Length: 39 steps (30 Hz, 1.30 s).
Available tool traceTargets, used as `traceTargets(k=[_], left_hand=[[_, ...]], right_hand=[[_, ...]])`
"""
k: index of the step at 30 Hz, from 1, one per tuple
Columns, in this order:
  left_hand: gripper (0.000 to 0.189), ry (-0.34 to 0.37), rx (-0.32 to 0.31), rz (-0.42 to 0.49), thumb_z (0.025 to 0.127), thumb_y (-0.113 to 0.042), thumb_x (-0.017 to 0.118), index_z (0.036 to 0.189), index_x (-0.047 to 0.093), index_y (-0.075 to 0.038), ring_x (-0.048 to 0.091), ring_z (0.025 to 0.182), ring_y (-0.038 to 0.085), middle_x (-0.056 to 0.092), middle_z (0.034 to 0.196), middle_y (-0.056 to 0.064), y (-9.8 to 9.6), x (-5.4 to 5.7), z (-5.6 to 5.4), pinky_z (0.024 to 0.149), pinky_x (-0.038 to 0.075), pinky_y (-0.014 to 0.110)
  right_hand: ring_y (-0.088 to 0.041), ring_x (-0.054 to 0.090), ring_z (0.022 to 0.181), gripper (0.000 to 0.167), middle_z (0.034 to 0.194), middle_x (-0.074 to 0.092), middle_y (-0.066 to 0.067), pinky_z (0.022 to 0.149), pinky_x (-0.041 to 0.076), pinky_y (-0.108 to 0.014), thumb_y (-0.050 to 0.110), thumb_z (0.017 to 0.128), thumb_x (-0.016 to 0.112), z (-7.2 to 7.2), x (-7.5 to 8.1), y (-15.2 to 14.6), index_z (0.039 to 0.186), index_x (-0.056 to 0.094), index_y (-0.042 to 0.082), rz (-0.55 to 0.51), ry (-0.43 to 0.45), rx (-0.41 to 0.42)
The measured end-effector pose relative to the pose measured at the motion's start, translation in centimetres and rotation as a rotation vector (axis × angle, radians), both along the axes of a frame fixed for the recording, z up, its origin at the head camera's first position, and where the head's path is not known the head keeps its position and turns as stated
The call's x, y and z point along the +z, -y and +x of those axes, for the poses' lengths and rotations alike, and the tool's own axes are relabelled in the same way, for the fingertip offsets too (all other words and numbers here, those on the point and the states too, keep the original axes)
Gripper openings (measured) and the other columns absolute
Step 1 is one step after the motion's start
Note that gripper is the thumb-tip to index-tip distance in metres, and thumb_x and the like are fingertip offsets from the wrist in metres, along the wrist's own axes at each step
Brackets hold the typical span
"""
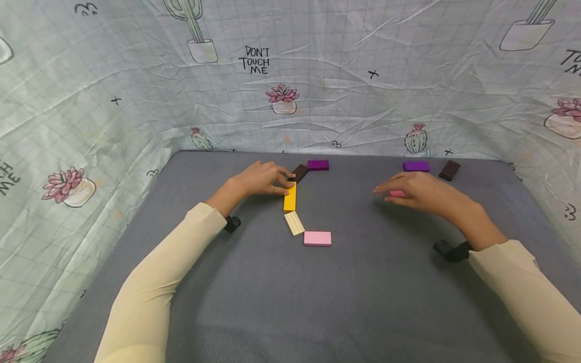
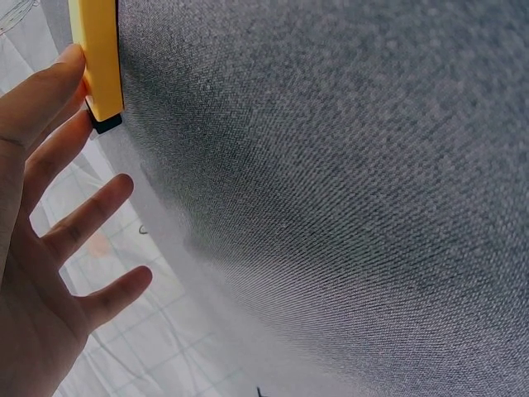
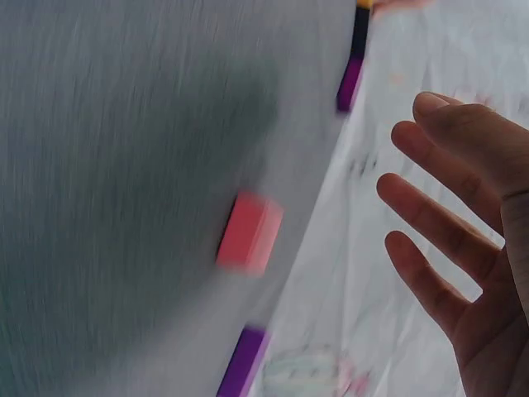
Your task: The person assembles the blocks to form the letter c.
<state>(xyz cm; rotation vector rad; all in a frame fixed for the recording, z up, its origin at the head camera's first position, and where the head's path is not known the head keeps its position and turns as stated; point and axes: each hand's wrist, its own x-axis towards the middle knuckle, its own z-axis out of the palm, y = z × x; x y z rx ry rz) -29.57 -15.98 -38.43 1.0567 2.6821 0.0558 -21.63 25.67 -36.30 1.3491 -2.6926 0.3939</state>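
A yellow block (image 1: 289,197) lies flat in a bent line of blocks. My left hand (image 1: 262,178) touches its left side near the far end with the thumb, and the index finger reaches over by the dark brown block (image 1: 298,173). In the left wrist view, no finger shows on the other side of the yellow block (image 2: 101,62). My right hand (image 1: 419,190) hovers above the table with its fingers spread and nothing in them. Below it sits a coral-pink block (image 3: 248,233), partly hidden in the head view and apart from the fingers.
A cream block (image 1: 294,224) and a light pink block (image 1: 317,238) continue the line nearer me; a magenta block (image 1: 318,165) ends it at the far side. Beyond my right hand are a purple block (image 1: 415,167) and another dark brown block (image 1: 450,171). Patterned cloth (image 1: 336,101) walls the grey table.
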Motion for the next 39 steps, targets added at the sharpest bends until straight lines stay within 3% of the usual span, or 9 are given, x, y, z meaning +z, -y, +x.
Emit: traceTargets(k=[6,9,12,18,24,31,39], left_hand=[[0.039,0.005,0.007,-0.007,0.099,-0.045,0.065,0.135,0.068,-0.03,0.047,0.136,0.026,0.053,0.149,-0.011,0.0,0.0,0.0,0.113,0.03,0.062],[0.039,0.005,0.008,-0.012,0.099,-0.045,0.065,0.135,0.068,-0.03,0.046,0.136,0.026,0.053,0.15,-0.011,-0.1,0.1,0.1,0.113,0.03,0.062],[0.039,0.002,0.002,-0.015,0.099,-0.045,0.065,0.135,0.068,-0.031,0.046,0.136,0.026,0.053,0.15,-0.011,-0.2,0.1,0.2,0.113,0.03,0.062],[0.038,-0.005,-0.008,-0.018,0.099,-0.045,0.065,0.134,0.069,-0.03,0.046,0.138,0.026,0.053,0.15,-0.01,-0.2,0.2,0.4,0.112,0.032,0.062],[0.037,-0.008,-0.005,-0.021,0.099,-0.046,0.065,0.133,0.069,-0.031,0.045,0.138,0.025,0.053,0.15,-0.01,-0.3,0.2,0.4,0.111,0.033,0.06],[0.037,-0.012,0.0,-0.021,0.099,-0.045,0.066,0.132,0.069,-0.031,0.047,0.137,0.025,0.053,0.149,-0.011,-0.3,0.2,0.4,0.111,0.033,0.06],[0.037,-0.008,0.008,-0.017,0.098,-0.046,0.065,0.132,0.069,-0.031,0.047,0.136,0.024,0.054,0.149,-0.012,-0.3,0.4,0.3,0.112,0.033,0.06]], right_hand=[[-0.03,0.071,0.099,0.028,0.112,0.075,-0.012,0.083,0.055,-0.051,0.011,0.092,0.076,-2.5,0.6,-3.2,0.12,0.075,0.006,0.063,0.073,-0.213],[-0.038,0.069,0.104,0.03,0.117,0.072,-0.02,0.089,0.052,-0.057,0.013,0.093,0.074,-3.8,0.7,-4.4,0.122,0.073,0.004,0.102,0.142,-0.334],[-0.044,0.065,0.109,0.032,0.121,0.069,-0.025,0.093,0.048,-0.061,0.014,0.093,0.074,-4.9,0.8,-5.4,0.124,0.072,0.003,0.164,0.178,-0.397],[-0.045,0.063,0.111,0.035,0.122,0.068,-0.026,0.093,0.047,-0.062,0.014,0.092,0.074,-6.4,1.1,-6.8,0.125,0.071,0.003,0.228,0.201,-0.429],[-0.047,0.062,0.11,0.033,0.122,0.067,-0.027,0.093,0.046,-0.063,0.019,0.094,0.072,-7.0,1.3,-7.4,0.124,0.072,0.004,0.245,0.223,-0.447],[-0.037,0.061,0.1,0.036,0.119,0.068,-0.026,0.089,0.047,-0.06,0.024,0.097,0.068,-7.3,1.3,-7.7,0.127,0.07,0.004,0.236,0.284,-0.51],[-0.032,0.061,0.09,0.037,0.11,0.071,-0.023,0.085,0.049,-0.057,0.027,0.097,0.068,-8.2,0.9,-8.2,0.122,0.072,-0.001,0.241,0.265,-0.505]])
